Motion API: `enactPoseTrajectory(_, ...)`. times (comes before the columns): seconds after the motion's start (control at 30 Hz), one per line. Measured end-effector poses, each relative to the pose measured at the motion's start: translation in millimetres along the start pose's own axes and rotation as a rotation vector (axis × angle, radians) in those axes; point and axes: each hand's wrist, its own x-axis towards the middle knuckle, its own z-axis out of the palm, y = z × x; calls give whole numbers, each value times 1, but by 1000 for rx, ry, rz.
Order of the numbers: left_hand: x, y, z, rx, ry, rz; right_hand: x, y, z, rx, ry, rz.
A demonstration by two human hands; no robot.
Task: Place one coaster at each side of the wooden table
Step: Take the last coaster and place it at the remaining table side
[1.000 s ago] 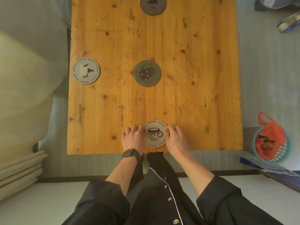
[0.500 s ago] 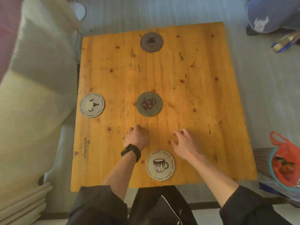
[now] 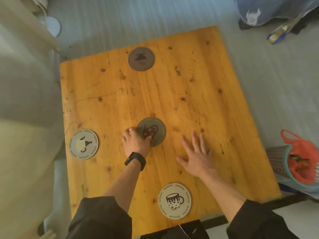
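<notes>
Olive-green round teapot coaster (image 3: 151, 131) in the middle of the wooden tabletop (image 3: 198, 94) has now been reached; it's pinched by left-hand fingers (image 3: 148, 138), right hand (image 3: 196, 156) spread flat, holding nothing, so the right side looks next.

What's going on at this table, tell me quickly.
A person is laying coasters out on a wooden table. The brown coaster lies at the far side, the pale coaster at the left side and the mug coaster at the near side. The left hand has its fingers on the green teapot coaster in the middle, apparently starting to lift it. The right hand is spread open over the bare wood. The right side has no coaster yet.
</notes>
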Motion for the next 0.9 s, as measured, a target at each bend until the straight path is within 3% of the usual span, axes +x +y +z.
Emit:
enactPoseTrajectory(0.13, -2, 16, -12, -166, -61, 6, -5, -4, -8, 17, -38, 15)
enactPoseTrajectory(0.27, -11, 22, -24, -418, -223, -76, -12, -7, -28, 147, -73, 24)
enactPoseTrajectory(0.4, -36, 32, -34, -643, -333, -165, -42, -13, -50, 756, -56, 130)
enactPoseTrajectory(0.57, -95, 50, -29, -740, -480, -119, -106, 4, -42, 1390, 27, 363)
enactPoseTrajectory(0.8, -187, 91, 17, -787, -737, -121, -188, 68, -23, 1755, 127, 580)
enactPoseTrajectory(0.9, -219, 119, 41, -738, -806, -96, -210, 107, -28, 1846, 279, 618)
